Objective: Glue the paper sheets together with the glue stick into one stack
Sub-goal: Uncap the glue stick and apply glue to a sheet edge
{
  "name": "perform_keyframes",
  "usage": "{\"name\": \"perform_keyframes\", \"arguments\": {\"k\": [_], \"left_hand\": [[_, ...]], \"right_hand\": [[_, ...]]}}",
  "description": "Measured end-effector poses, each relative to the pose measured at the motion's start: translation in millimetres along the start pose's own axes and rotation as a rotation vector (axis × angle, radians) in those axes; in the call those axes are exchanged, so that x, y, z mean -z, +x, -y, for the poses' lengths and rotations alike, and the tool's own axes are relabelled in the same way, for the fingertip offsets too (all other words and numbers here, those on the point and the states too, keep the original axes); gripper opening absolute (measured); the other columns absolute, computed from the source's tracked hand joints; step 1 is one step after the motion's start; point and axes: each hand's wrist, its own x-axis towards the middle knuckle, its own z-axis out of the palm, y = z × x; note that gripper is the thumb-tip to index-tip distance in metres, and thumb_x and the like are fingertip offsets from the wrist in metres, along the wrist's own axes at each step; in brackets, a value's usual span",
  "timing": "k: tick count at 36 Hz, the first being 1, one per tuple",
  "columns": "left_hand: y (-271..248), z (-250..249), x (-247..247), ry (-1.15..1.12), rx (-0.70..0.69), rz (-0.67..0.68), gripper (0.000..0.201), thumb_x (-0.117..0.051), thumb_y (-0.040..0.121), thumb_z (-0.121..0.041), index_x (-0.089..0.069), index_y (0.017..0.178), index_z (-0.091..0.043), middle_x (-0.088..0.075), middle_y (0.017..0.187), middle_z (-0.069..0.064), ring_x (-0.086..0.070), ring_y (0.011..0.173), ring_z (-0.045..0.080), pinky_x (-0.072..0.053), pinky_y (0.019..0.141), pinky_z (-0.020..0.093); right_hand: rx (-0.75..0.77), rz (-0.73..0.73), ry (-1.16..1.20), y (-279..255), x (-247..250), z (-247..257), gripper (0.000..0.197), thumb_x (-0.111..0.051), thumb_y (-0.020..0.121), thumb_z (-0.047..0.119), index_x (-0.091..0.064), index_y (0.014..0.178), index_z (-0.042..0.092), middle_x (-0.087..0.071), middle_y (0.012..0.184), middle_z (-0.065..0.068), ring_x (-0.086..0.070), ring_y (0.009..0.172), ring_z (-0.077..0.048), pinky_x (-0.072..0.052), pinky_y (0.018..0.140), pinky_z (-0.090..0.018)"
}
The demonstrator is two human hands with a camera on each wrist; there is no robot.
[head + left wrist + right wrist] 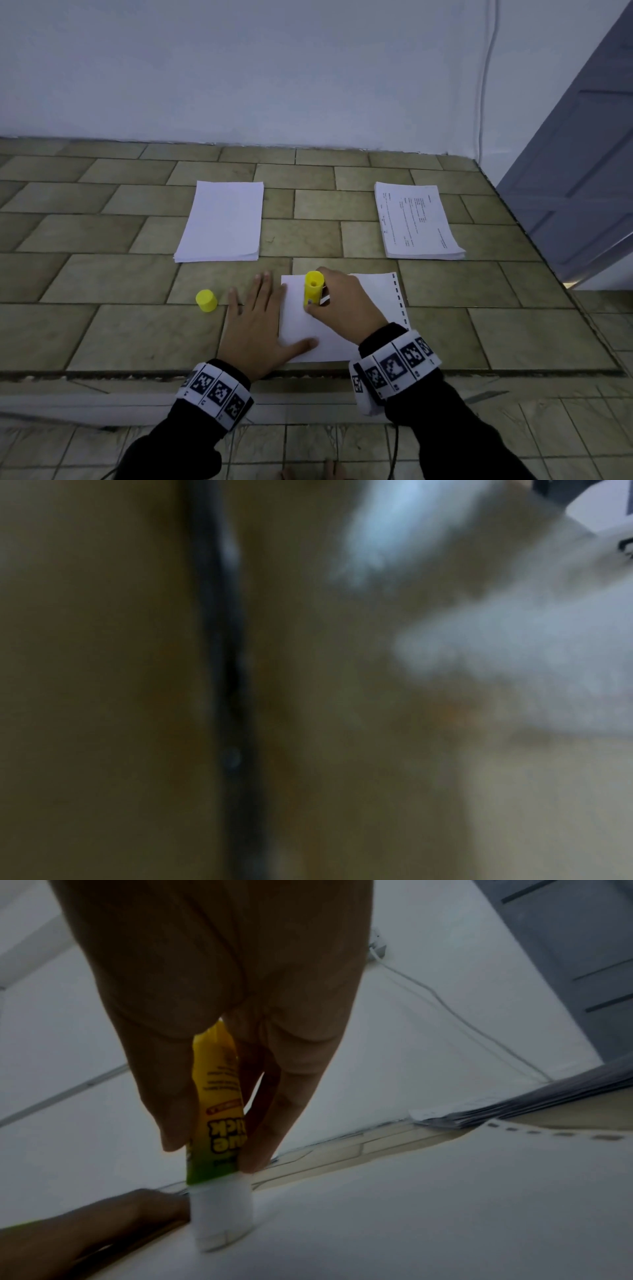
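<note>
A white sheet (301, 325) lies near the front edge of the tiled ledge, on top of a sheet with a dashed right margin (397, 294). My right hand (342, 305) grips the yellow glue stick (313, 288) upright, its white glue end (221, 1215) pressed on the sheet (411, 1218). My left hand (255, 322) lies flat, fingers straight, on the sheet's left edge, thumb on the paper. The yellow cap (206, 300) stands on the tiles to the left. The left wrist view is blurred.
A stack of blank white paper (222, 221) lies at the back centre-left, a stack of printed sheets (416, 219) at the back right. The white wall (274, 68) runs behind. A grey door (582, 171) stands at right. The ledge's front edge (308, 373) is just under my wrists.
</note>
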Motion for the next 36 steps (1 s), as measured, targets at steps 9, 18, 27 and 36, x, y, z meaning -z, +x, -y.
{"name": "perform_keyframes", "arguments": {"k": [9, 18, 27, 36], "left_hand": [[1.9, 0.3, 0.0, 0.059, 0.004, 0.034, 0.119, -0.011, 0.069, -0.097, -0.035, 0.149, -0.013, -0.024, 0.159, 0.017, -0.018, 0.148, 0.031, -0.015, 0.113, 0.067], [1.5, -0.5, 1.5, 0.075, 0.009, 0.052, 0.121, -0.007, 0.067, -0.097, -0.03, 0.152, -0.014, -0.018, 0.161, 0.016, -0.012, 0.15, 0.03, -0.01, 0.114, 0.066], [1.0, -3.7, 8.6, 0.067, 0.03, 0.099, 0.132, 0.002, 0.056, -0.101, -0.012, 0.156, -0.017, 0.002, 0.164, 0.012, 0.007, 0.151, 0.026, 0.002, 0.116, 0.062], [1.8, -5.2, 7.5, 0.046, -0.003, 0.132, 0.121, -0.014, 0.068, -0.095, -0.036, 0.149, -0.008, -0.026, 0.156, 0.024, -0.024, 0.145, 0.04, -0.015, 0.108, 0.072]], "right_hand": [[-0.125, -0.14, -0.033, -24.9, 40.6, -34.6, 0.014, -0.07, 0.081, 0.011, -0.063, 0.087, 0.001, -0.067, 0.085, -0.011, -0.064, 0.08, -0.023, -0.054, 0.077, -0.042], [-0.252, -0.221, -0.118, -44.8, 71.9, -64.5, 0.015, -0.072, 0.08, 0.011, -0.064, 0.09, 0.004, -0.068, 0.082, -0.009, -0.064, 0.078, -0.022, -0.043, 0.065, -0.017], [-0.052, -0.153, 0.019, -38.2, 47.8, -33.9, 0.012, -0.073, 0.08, 0.009, -0.063, 0.081, 0.003, -0.069, 0.085, -0.008, -0.065, 0.075, -0.017, -0.053, 0.068, -0.021], [0.16, 0.141, 0.08, -23.9, -10.0, 11.2, 0.018, -0.072, 0.076, 0.013, -0.054, 0.076, 0.013, -0.063, 0.084, -0.005, -0.059, 0.076, -0.017, -0.051, 0.071, -0.036]]}}
